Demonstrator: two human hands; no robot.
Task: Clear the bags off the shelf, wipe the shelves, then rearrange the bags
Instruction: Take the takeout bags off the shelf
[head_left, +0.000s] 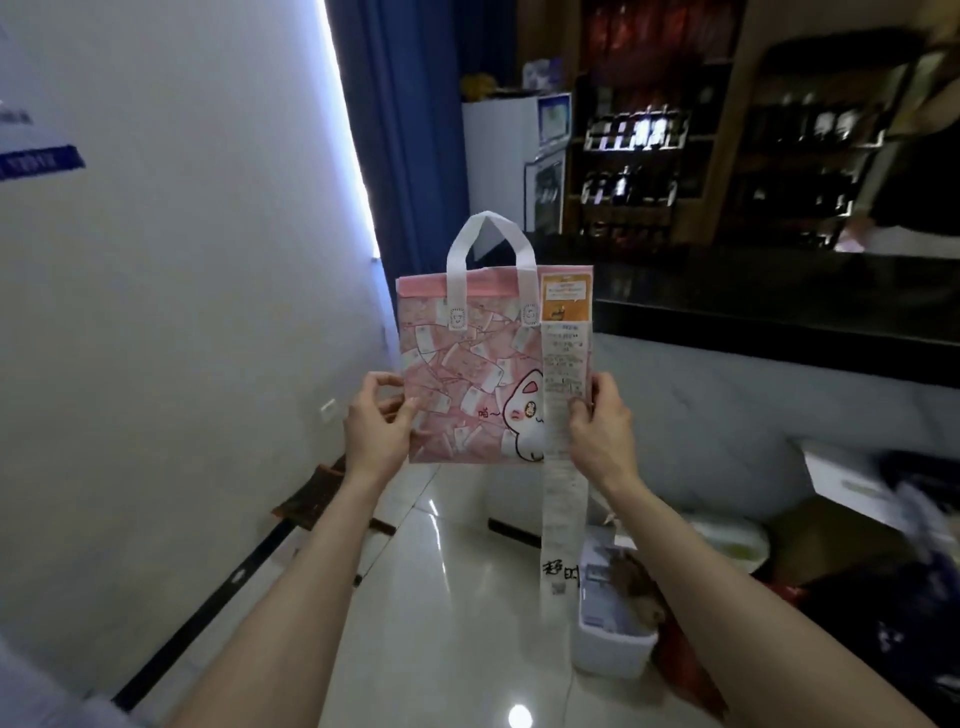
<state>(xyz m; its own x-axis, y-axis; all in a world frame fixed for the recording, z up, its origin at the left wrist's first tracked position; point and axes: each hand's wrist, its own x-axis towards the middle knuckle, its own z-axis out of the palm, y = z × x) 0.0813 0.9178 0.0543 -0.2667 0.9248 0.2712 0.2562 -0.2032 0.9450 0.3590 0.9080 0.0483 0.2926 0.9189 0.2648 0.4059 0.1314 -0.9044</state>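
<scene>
Wall (182, 260): is filling the left side, pale, and is carrying a blue strip (41, 162) whose writing is too blurred to read.
Tiled floor (441, 623): is shining with a ceiling light's reflection.
Wine shelving (649, 156): is standing dark at the back right, with rows of bottles; their labels are too blurred to read.
Black counter (779, 312): is running across the right, in front of the shelving.
Pink tote bag (467, 374): is being held up flat and upright in mid-air over the floor. It is showing a pattern of white cards, a white cartoon cat at the lower right and a small red character beside the cat's face. Its white loop handle (488, 244) is standing up.
Receipt (563, 493): is hanging long down the bag's right edge and past its bottom. Its fine print is unreadable, and black handwritten characters are sitting near its lower end.
White bin (613, 644): is sitting on the floor at the lower right.
Left hand (376, 428): is pinching the bag's left edge, thumb in front.
Right hand (600, 428): is pinching the bag's right edge and the receipt together.
Orange label (566, 296): is sticking to the bag's top right corner; its text is illegible.
</scene>
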